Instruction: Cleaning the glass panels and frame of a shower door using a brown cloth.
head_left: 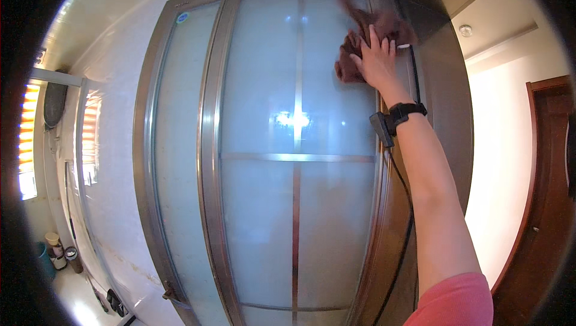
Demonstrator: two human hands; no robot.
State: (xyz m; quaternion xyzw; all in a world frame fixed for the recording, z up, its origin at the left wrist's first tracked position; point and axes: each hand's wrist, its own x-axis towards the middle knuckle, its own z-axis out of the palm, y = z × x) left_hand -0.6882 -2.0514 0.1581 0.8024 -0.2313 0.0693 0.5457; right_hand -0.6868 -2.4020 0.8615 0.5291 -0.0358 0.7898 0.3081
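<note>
With my right arm raised, my right hand (377,65) holds a dark brown cloth (349,65) against the top right part of a frosted glass door (264,104). Its fingers spread over the bunched cloth, with the thumb toward the left. The cloth's upper part is smeared by motion. It overlaps both the glass and the right edge of the metal door frame (211,116). A black strap with a small device (384,128) is around my right wrist, and a dark cable hangs down from it. My left hand is out of view.
Metal bars divide the glass into panes, and a door handle (171,293) shows low on the left. Further left are a white wall (114,206), several bins (72,254) and long-handled tools on the floor. At right, a passage leads to a reddish-brown wooden door (543,206).
</note>
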